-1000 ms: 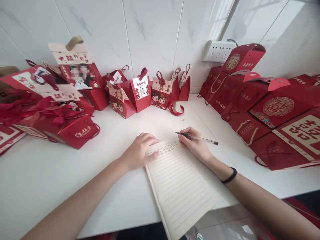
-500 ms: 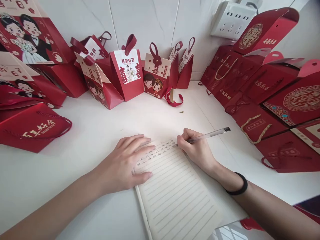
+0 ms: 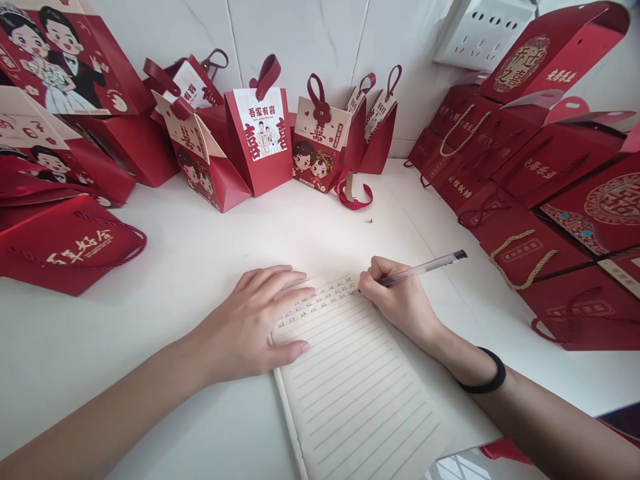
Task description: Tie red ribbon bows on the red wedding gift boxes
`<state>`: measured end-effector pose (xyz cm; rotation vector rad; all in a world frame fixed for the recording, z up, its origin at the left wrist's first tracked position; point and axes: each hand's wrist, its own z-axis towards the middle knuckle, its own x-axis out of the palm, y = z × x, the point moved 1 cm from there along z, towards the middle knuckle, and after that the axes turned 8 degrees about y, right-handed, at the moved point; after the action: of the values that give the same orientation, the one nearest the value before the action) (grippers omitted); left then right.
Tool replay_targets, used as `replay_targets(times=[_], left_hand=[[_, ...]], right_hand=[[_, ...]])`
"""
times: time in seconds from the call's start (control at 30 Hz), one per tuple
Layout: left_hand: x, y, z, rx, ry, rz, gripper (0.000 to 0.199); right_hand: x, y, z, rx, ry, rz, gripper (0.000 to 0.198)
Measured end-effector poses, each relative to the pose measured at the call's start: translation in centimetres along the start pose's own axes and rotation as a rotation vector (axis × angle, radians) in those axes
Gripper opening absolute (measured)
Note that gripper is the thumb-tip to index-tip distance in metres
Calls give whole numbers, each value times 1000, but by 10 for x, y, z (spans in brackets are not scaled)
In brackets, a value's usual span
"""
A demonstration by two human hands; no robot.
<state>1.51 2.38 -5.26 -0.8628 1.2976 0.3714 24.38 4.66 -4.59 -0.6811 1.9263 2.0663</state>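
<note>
A second ago the pen (image 3: 425,268) hovered clear of the notebook (image 3: 360,387); now its tip is down at the third written row's two-o'clock end. The right hand (image 3: 403,300) keeps its grip pinched on the pen at the page's one o'clock, while the left hand (image 3: 255,320), fingers loosely spread, rests over the ten-o'clock corner; the notebook lies at six o'clock on the tabletop (image 3: 200,267).

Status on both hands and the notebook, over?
Left hand open on notebook. Right hand gripping pen, tip at written rows. Red boxes beyond, none on the page.
</note>
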Motion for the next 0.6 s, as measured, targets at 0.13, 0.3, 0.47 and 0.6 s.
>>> replay_targets(times=[0.13,0.3,0.47,0.6], left_hand=[[0,0,-1,-2,4,-1,50],[0,0,-1,0,7,12,51],[0,0,0,-14,20,-19,51],[-1,0,-1,-11,14,-26,51]], right_hand=[[0,0,0,17,-30,-8,29],[1,1,-1,10,-18,-2,29],[-1,2,-1,8,-56,11,29],[-2,1,0,-7,-74,7,30]])
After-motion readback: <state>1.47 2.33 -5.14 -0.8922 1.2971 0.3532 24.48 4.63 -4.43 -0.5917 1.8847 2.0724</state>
